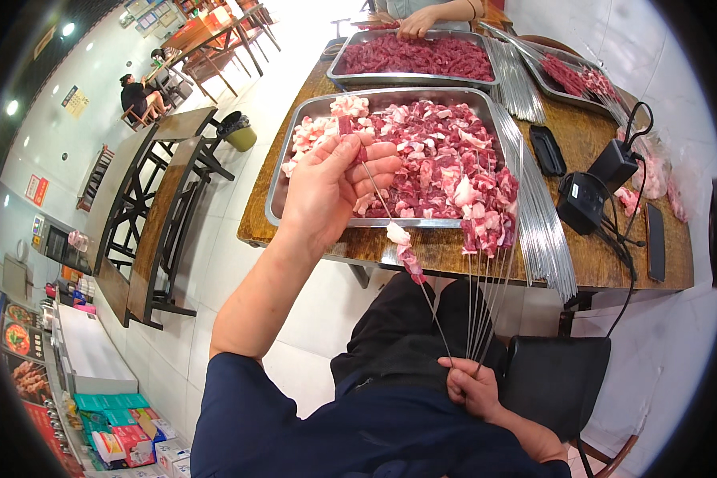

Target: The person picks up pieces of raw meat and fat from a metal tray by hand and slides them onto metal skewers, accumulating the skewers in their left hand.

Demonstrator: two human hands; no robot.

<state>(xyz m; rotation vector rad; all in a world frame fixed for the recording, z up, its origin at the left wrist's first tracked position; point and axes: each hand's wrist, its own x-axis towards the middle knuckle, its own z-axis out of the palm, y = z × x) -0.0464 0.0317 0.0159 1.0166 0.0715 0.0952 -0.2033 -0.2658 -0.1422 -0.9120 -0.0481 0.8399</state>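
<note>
My left hand (pixel 328 185) pinches a piece of red meat (pixel 361 154) between thumb and index finger at the upper end of a metal skewer (pixel 375 182). Farther down that skewer sit pieces of white fat and red meat (pixel 405 252). My right hand (pixel 472 385), over my lap, grips its lower end together with several other skewers. Those others carry a cluster of threaded meat (pixel 490 215) that rests over the front right corner of a steel tray (pixel 388 223). Cut red meat (pixel 430 137) fills most of the tray, with pale fat cubes (pixel 310 136) at its left.
Bare metal skewers (pixel 538 221) lie right of the tray. Beyond it, another person's hand (pixel 417 23) reaches into a second meat tray (pixel 415 77). Black adapters (pixel 582 200) with cables, a phone (pixel 655 242) and a tray of loaded skewers (pixel 573 92) occupy the right side of the wooden table (pixel 609 263).
</note>
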